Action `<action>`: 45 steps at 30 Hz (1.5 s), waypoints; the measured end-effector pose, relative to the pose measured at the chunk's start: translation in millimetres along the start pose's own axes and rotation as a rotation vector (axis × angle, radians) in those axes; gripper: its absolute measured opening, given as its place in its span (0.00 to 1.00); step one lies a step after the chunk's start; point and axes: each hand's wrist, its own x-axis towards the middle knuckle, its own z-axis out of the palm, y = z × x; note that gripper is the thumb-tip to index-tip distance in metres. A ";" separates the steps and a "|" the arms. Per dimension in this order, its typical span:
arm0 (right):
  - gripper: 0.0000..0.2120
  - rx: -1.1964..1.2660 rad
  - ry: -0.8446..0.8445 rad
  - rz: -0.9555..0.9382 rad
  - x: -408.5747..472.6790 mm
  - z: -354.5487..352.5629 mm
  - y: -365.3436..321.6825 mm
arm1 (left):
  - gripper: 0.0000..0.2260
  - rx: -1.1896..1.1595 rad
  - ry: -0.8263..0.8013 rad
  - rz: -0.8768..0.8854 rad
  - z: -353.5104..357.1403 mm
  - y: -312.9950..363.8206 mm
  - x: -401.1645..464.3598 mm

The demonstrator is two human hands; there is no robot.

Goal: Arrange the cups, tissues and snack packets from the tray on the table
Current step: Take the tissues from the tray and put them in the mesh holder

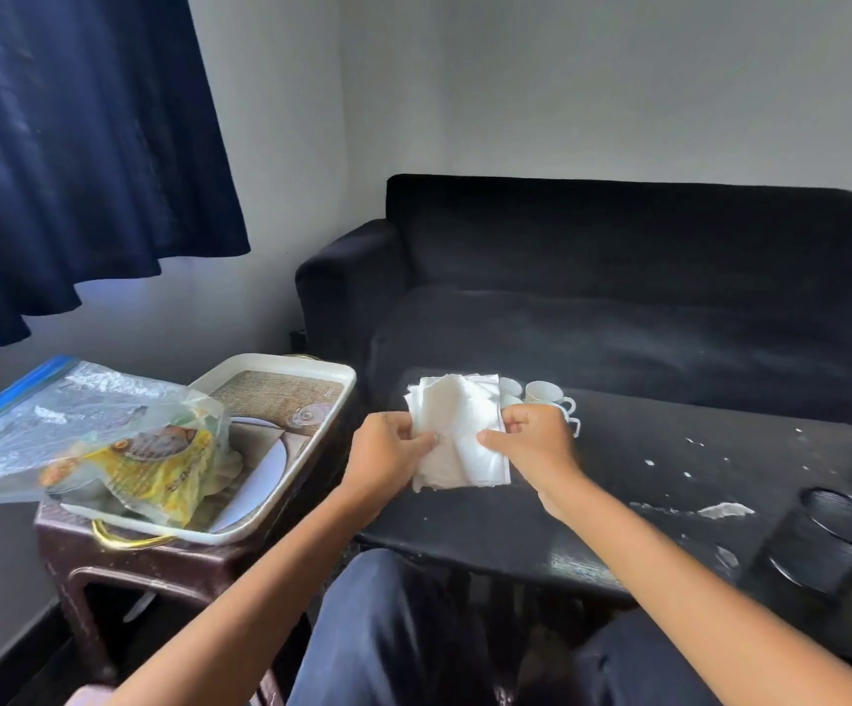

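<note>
Both thumbs pinch the tissues (457, 433) above the table (668, 476): your left hand (388, 453) at nine o'clock of the stack, your right hand (530, 440) at three. Square the edges, then lay them flat near the cups (546, 394); snack packets (153, 466) wait in the tray (311, 372).

Open dark counter (668, 476) surface across the middle and right, dotted only with small white scraps (722, 510). Far left corner blocked by a cluster of white cups (546, 394), partly hidden behind the tissues (457, 430) held above the counter's left end by left hand (388, 453) and right hand (533, 440). Near right corner taken by a black ribbed container (831, 542). Tray (311, 372) on the brown stool (158, 563) to the left, its near half crowded by a clear bag of snack packets (108, 440); far half freer, apart from a glass lid (309, 415).
</note>
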 end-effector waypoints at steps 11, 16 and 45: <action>0.20 -0.186 0.109 -0.026 14.0 -83.3 37.9 | 0.13 0.070 -0.065 0.078 108.0 43.6 1.1; 0.14 -0.205 0.220 0.035 20.1 -134.2 57.0 | 0.17 0.059 -0.113 0.132 173.1 67.5 7.6; 0.23 -0.280 0.678 0.086 -4.0 -302.5 183.2 | 0.09 0.315 -0.569 0.265 421.3 127.4 2.8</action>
